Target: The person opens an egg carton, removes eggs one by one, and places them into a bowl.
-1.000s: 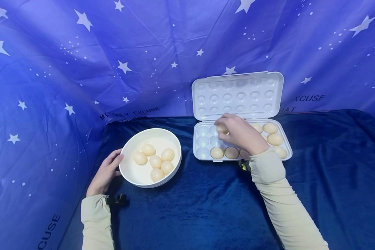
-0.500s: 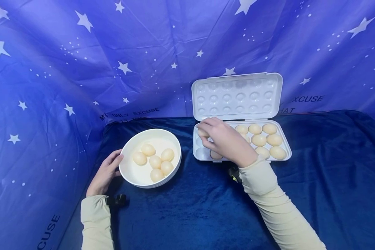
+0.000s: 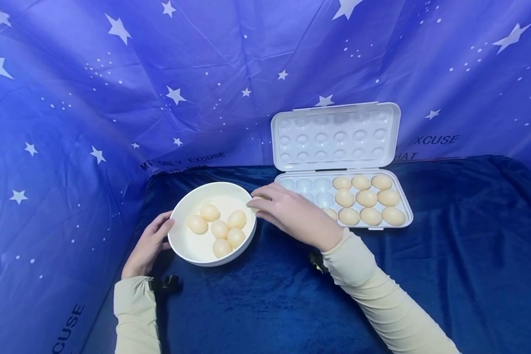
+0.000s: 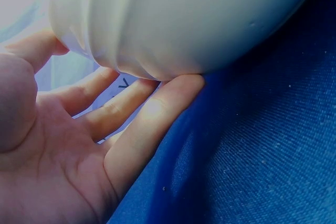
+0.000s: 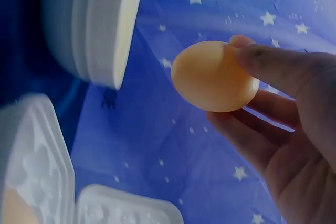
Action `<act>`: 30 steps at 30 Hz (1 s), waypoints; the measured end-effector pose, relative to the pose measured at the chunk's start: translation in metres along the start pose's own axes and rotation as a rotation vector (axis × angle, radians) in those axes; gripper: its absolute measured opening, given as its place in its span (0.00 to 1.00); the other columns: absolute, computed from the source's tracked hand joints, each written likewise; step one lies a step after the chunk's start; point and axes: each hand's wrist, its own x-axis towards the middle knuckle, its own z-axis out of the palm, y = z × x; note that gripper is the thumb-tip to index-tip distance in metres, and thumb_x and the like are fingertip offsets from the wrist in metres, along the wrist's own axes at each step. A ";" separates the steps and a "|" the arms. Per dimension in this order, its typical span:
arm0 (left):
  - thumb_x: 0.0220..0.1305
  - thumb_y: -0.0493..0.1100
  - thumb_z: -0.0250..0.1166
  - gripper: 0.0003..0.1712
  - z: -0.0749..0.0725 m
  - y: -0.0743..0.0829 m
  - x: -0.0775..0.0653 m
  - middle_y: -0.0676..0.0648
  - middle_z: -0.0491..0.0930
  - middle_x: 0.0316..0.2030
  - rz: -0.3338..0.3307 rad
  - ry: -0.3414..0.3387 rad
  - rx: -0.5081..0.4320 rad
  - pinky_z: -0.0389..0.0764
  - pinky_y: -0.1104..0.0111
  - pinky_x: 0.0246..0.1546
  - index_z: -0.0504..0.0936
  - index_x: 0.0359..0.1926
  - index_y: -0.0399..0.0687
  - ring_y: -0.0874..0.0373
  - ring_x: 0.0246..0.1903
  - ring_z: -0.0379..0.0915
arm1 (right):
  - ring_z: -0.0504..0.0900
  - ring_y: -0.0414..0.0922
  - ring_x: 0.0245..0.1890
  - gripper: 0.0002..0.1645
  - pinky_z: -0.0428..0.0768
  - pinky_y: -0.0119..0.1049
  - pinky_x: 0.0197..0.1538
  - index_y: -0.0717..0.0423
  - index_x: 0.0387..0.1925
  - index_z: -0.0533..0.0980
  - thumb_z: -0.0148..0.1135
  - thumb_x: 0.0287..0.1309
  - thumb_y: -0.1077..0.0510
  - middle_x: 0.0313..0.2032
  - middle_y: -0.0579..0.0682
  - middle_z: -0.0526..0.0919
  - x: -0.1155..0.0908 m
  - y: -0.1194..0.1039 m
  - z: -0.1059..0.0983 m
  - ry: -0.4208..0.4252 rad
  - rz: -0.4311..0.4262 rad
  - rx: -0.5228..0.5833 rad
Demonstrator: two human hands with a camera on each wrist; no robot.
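A pale egg (image 5: 212, 77) is pinched between the thumb and fingers of my right hand (image 3: 294, 214), just beside the right rim of the white bowl (image 3: 179, 246). From the head view the fingers mostly cover that egg. Several other eggs (image 3: 220, 229) lie inside the bowl. At its left side my left hand (image 3: 148, 246) grips the bowl, thumb at the rim and fingers (image 4: 152, 114) against the outer wall. To the right stands the white egg carton (image 3: 336, 136) with its lid up. Several eggs (image 3: 366, 198) fill its right part, and bare cups show at the left.
Dark blue cloth (image 3: 256, 305) covers the table. Behind and at the left hangs a blue curtain (image 3: 230, 59) with white stars, right behind the raised lid. Small black wrist cameras sit on both sleeves.
My right hand has carried the egg leftward from over the carton to the bowl's right rim, uncovering bare cups. The left hand and the bowl have stayed in place.
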 end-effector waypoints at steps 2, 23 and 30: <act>0.78 0.51 0.49 0.31 0.000 0.000 0.000 0.62 0.74 0.48 0.001 0.001 0.001 0.83 0.66 0.40 0.58 0.71 0.34 0.69 0.42 0.77 | 0.78 0.47 0.55 0.13 0.78 0.38 0.58 0.54 0.52 0.81 0.61 0.67 0.60 0.52 0.51 0.82 0.001 -0.003 0.005 -0.019 -0.022 -0.004; 0.78 0.51 0.49 0.31 0.001 0.001 -0.001 0.62 0.74 0.47 -0.008 0.005 0.003 0.83 0.66 0.40 0.58 0.71 0.35 0.69 0.42 0.77 | 0.78 0.46 0.53 0.12 0.78 0.35 0.57 0.51 0.51 0.81 0.61 0.67 0.60 0.51 0.50 0.81 0.001 -0.009 0.026 -0.134 -0.086 -0.028; 0.78 0.51 0.49 0.31 0.001 0.001 -0.001 0.61 0.73 0.48 -0.004 0.004 0.001 0.83 0.67 0.40 0.58 0.71 0.34 0.69 0.42 0.77 | 0.77 0.46 0.53 0.12 0.78 0.35 0.57 0.50 0.50 0.81 0.60 0.68 0.59 0.51 0.49 0.81 0.001 -0.010 0.027 -0.135 -0.078 -0.020</act>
